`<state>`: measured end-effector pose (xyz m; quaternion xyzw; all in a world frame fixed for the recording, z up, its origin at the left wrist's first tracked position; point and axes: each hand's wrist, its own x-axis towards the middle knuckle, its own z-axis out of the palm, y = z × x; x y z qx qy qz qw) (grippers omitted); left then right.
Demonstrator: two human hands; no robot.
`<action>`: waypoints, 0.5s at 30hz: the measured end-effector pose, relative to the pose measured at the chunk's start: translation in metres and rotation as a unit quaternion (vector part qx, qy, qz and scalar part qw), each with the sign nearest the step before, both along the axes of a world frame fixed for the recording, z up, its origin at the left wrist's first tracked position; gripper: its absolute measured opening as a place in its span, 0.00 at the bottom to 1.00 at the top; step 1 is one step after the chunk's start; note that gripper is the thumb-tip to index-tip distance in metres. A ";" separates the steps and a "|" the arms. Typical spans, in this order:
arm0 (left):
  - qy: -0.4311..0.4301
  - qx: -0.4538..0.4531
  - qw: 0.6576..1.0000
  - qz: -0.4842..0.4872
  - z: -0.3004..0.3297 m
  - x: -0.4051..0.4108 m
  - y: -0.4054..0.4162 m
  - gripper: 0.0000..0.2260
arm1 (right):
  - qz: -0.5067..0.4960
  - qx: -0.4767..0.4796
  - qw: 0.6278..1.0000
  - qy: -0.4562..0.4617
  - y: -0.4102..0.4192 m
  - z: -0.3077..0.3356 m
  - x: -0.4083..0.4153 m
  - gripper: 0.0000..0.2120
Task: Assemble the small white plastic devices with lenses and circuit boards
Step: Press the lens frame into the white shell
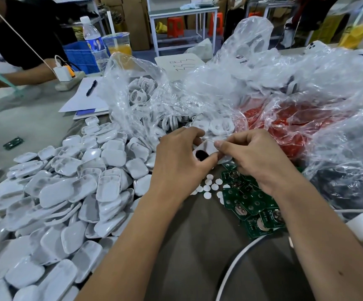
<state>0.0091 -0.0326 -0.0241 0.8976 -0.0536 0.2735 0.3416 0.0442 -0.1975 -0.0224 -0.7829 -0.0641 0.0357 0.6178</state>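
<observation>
Across the lower left of the frame, glossy white rounded-rectangle plastic shells (71, 192) lie heaped on the grey bench (189, 246). At centre the left hand (176, 157) curls its fingers and thumb around a small white housing (205, 148) with a dark round opening; the right hand (252, 157) pinches the same housing's right edge between thumb and forefinger. Just beneath the hands, flat white discs (208, 185) are scattered, touching the bench, beside a pile of green circuit boards (248, 205) bearing round metal coin-cell holders. Behind, crinkled clear plastic bags (145, 92) hold white ring-shaped parts, and at right another bag (289, 124) holds red pieces.
</observation>
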 end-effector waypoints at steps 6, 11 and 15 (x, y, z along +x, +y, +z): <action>0.040 -0.038 0.998 -0.021 -0.003 0.001 0.001 0.21 | -0.002 -0.031 1.000 -0.003 -0.001 -0.001 0.002 0.13; 0.075 -0.093 0.992 -0.033 -0.006 0.002 0.005 0.29 | 0.000 -0.043 0.999 0.005 -0.002 0.001 0.001 0.14; 0.118 -0.141 0.982 -0.040 -0.007 0.004 0.007 0.26 | -0.001 -0.043 0.999 0.014 -0.004 0.003 -0.001 0.13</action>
